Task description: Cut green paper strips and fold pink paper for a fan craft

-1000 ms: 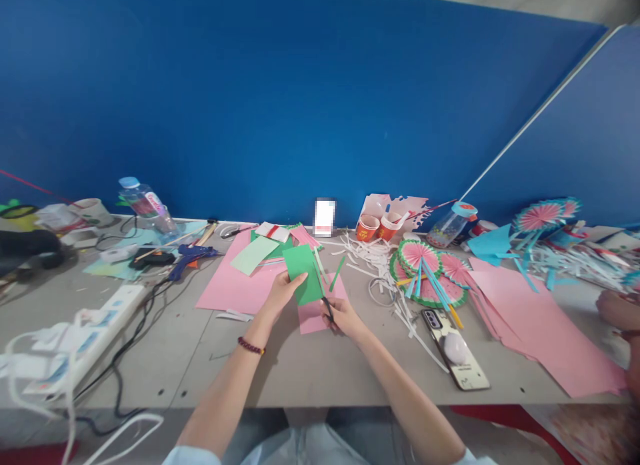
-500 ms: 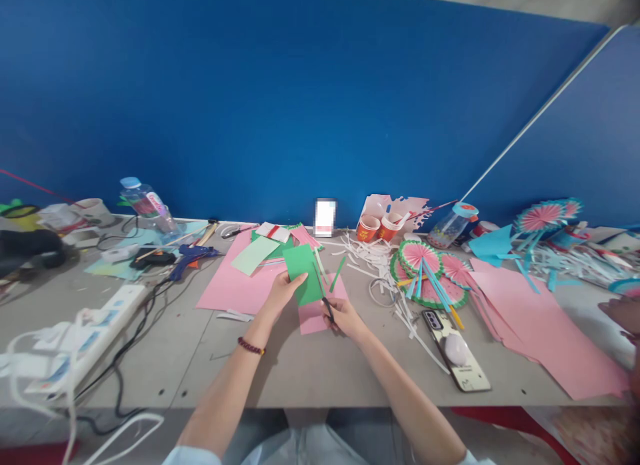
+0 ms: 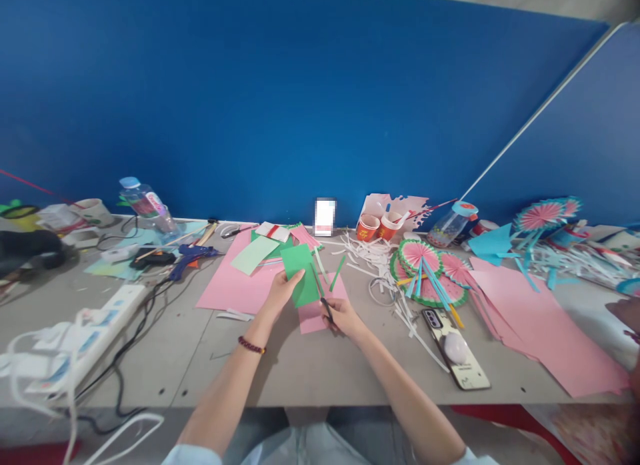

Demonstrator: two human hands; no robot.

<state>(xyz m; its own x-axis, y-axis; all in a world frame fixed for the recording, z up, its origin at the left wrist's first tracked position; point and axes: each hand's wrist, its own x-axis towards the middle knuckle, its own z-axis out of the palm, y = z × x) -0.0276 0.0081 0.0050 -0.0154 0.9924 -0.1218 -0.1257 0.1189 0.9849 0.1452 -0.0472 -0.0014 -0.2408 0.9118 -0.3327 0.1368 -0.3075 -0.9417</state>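
Observation:
A sheet of green paper (image 3: pixel 301 288) is pinched in my left hand (image 3: pixel 284 293), thumb on top, above the middle of the table. My right hand (image 3: pixel 341 314) is closed round the dark handles of a pair of scissors (image 3: pixel 325 306). The blades run along the right edge of the green sheet. Under the sheet's lower end lies a piece of pink paper (image 3: pixel 314 320). A narrow green strip (image 3: pixel 338 273) rests just right of the scissors. Behind my left hand a large pink sheet (image 3: pixel 220 288) carries a pale green piece (image 3: pixel 254 254).
On the left are a power strip (image 3: pixel 95 338), a blue glue gun (image 3: pixel 193 257) and a plastic bottle (image 3: pixel 150 205). To the right lie paper fans (image 3: pixel 423 261), white paper scraps (image 3: pixel 373 251), a phone (image 3: pixel 463 358) and pink sheets (image 3: pixel 545 318). A person's hand shows at the right edge.
The green paper and my left hand have shifted slightly left and tilted. The scissors stay at the sheet's right edge. At the far right the other person's hand has moved a little.

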